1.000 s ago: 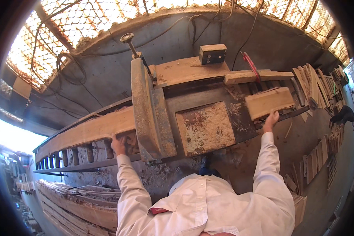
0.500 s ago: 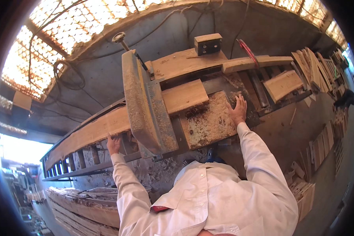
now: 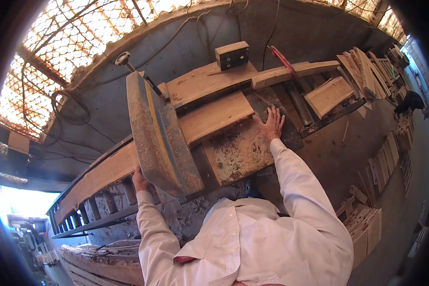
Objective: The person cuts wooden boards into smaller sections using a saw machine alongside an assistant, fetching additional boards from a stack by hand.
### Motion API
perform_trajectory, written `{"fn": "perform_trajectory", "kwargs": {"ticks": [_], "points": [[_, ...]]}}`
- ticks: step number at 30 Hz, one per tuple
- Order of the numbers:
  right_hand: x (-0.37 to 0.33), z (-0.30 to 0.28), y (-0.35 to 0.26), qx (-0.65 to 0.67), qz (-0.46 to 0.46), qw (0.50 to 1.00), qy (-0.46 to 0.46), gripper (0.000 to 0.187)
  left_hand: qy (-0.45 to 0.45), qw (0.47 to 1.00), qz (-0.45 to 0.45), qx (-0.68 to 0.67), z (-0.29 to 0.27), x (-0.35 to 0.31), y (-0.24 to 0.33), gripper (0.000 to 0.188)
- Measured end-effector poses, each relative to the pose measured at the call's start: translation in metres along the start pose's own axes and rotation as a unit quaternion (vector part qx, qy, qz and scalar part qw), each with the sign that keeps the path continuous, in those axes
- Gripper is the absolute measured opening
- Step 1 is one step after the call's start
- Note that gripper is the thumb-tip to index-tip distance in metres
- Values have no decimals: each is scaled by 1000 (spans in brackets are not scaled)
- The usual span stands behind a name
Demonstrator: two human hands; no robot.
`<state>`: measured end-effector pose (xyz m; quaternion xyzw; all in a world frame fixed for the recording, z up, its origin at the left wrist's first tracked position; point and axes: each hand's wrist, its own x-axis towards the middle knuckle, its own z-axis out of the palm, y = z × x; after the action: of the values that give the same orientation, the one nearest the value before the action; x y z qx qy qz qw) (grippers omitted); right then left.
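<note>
A long wooden plank (image 3: 219, 117) lies lengthwise through a woodworking machine, passing beneath its tall, sawdust-covered metal guard (image 3: 156, 136). Just left of the guard, my left hand (image 3: 140, 181) grips the plank's near edge; the guard's side partly covers its fingers. My right hand (image 3: 270, 123) is open, its fingers spread, beside the plank's right end. The thumb side comes close to the plank's corner; whether it touches, I cannot tell. Under my right hand is a worn plate (image 3: 238, 152) strewn with sawdust.
A curved wood piece (image 3: 295, 74) rests behind a red bent handle (image 3: 282, 59). A short board (image 3: 329, 97) lies on the right-hand rollers. Stacked timber (image 3: 100, 264) stands at lower left, cut pieces (image 3: 367, 233) at lower right. Another person (image 3: 411, 103) bends over at far right.
The plank has slid right, so more of it sticks out past the guard. My left hand has come up against the guard; my right hand has moved to the plank's end. The view has shifted.
</note>
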<state>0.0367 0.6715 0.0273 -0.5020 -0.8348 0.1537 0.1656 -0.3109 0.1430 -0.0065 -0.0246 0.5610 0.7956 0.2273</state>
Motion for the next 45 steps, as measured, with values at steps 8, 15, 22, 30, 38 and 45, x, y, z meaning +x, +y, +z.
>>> {"fn": "perform_trajectory", "kwargs": {"ticks": [8, 15, 22, 30, 38, 45], "points": [[9, 4, 13, -7, 26, 999, 36, 80, -5, 979, 39, 198, 60, -26, -2, 37], [10, 14, -1, 16, 22, 998, 51, 59, -34, 931, 90, 351, 30, -12, -20, 40], [11, 11, -1, 35, 38, 998, 27, 70, -60, 867, 133, 476, 32, -43, -5, 43], [16, 7, -5, -12, 65, 997, 31, 92, 110, 981, 41, 156, -28, -27, 36, 50], [17, 14, -6, -32, 46, 997, 43, 91, 273, 961, -26, 28, -41, -6, 38, 57], [14, 9, -9, -19, 50, 998, 33, 91, 281, 958, -30, 54, -39, -10, 42, 60]]}}
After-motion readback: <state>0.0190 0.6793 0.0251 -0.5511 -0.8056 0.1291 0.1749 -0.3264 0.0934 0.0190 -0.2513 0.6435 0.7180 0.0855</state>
